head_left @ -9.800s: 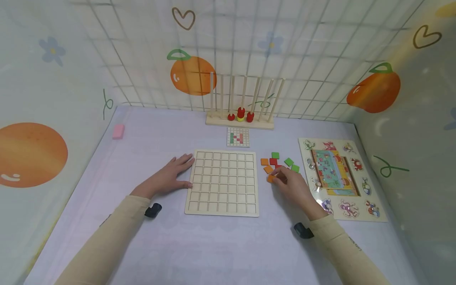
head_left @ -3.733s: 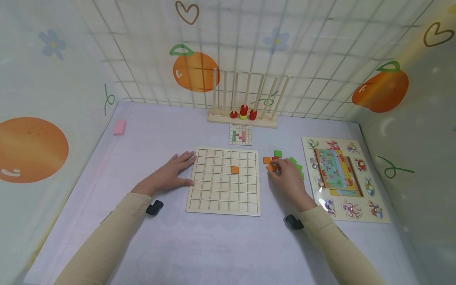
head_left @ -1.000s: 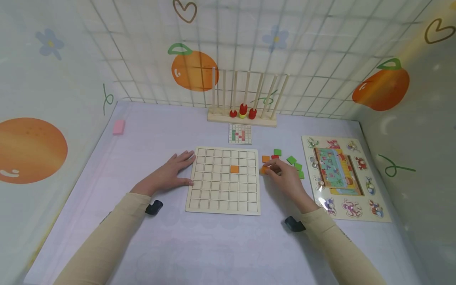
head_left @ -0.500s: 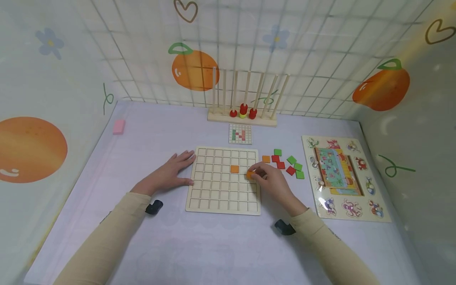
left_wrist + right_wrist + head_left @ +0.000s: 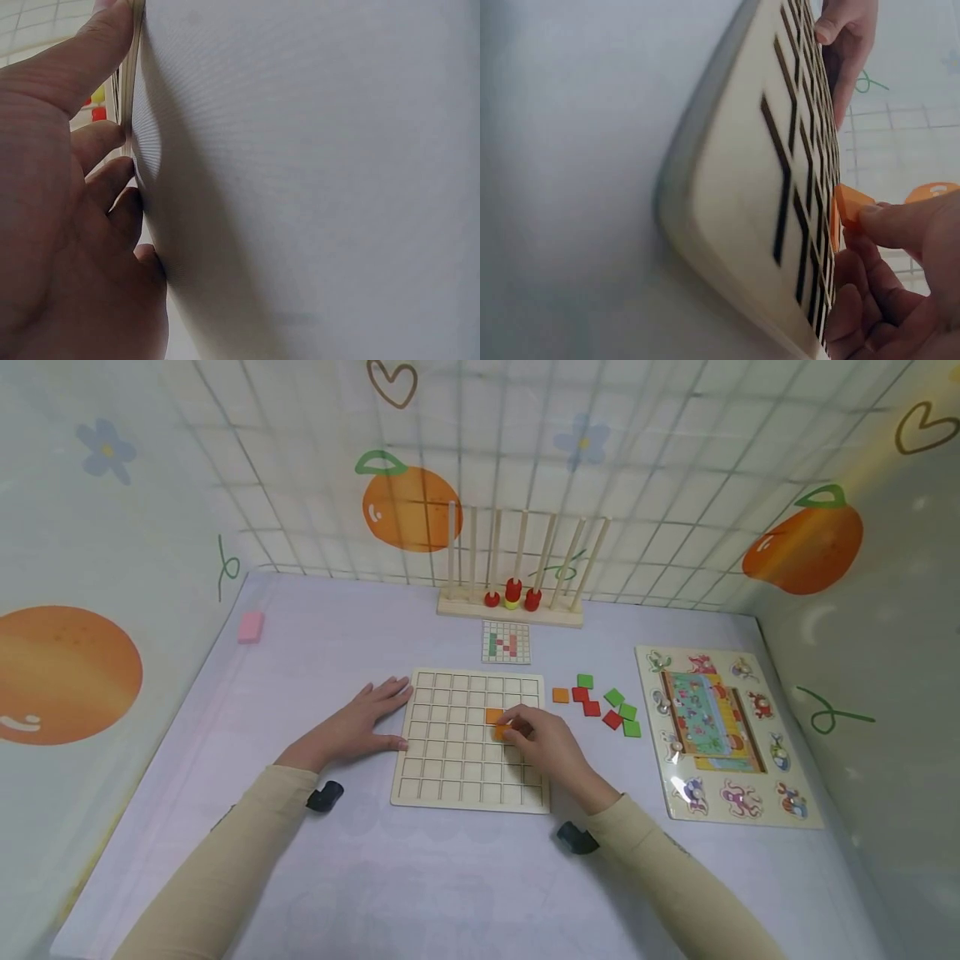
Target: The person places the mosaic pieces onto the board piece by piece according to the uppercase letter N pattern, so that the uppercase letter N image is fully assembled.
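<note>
A wooden grid board lies flat in the middle of the table. My left hand rests at its left edge, fingers spread and thumb touching the rim, as the left wrist view also shows. Over the board, my right hand pinches an orange square tile between thumb and fingers, tilted close to the grid surface. Just behind it, a second orange tile sits in a cell, partly covered by the fingertips. Right of the board lie loose tiles: one orange tile, several red tiles and several green tiles.
Behind the board lies a small pattern card, and past it a wooden peg stand with red and yellow beads. A sea-animal puzzle board is at the right. A pink block sits far left.
My right hand has carried an orange tile leftward from the loose pile to the cells beside the seated orange tile. Earlier, that first tile was set into the grid. The left hand stays put.
</note>
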Demonstrator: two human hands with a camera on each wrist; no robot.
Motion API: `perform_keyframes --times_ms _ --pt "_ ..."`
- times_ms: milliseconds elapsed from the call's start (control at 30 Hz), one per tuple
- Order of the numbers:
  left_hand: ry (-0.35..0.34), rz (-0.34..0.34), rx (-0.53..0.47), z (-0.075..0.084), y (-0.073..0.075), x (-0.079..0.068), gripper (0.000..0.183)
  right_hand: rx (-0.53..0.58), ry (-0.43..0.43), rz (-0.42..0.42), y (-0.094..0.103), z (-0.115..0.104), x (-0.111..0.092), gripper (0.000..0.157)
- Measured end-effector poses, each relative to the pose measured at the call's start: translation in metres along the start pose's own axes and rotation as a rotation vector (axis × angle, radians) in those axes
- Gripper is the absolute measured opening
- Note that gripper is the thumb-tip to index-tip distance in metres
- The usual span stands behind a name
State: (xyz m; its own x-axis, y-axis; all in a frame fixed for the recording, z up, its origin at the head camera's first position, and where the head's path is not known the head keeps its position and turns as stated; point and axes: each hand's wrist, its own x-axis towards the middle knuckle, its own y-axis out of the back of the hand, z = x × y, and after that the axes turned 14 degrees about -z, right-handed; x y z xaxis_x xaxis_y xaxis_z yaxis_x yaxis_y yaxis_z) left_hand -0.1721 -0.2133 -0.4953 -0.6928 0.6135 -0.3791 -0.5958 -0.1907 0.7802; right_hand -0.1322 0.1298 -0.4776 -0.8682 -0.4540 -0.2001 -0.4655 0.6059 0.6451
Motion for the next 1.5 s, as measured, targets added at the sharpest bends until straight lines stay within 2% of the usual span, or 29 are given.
perform_keyframes --times_ms 233,433,700,1500 --pt "0.000 0.001 -0.010 0.000 0.000 0.000 0.098 -0.034 -0.018 -0.011 -0.008 0.002 0.004 0.015" --pt "0.004 0.001 -0.003 -0.001 -0.001 0.000 0.099 -0.038 0.008 -0.002 -0.011 0.001 0.006 0.015" --pt "-0.005 0.005 -0.012 -0.001 -0.001 0.000 0.098 -0.112 0.017 0.011 -0.014 0.003 0.009 0.018" --pt "-0.010 0.019 -0.012 -0.001 -0.001 0.000 0.100 -0.151 -0.008 0.020 -0.015 0.001 0.009 0.023"
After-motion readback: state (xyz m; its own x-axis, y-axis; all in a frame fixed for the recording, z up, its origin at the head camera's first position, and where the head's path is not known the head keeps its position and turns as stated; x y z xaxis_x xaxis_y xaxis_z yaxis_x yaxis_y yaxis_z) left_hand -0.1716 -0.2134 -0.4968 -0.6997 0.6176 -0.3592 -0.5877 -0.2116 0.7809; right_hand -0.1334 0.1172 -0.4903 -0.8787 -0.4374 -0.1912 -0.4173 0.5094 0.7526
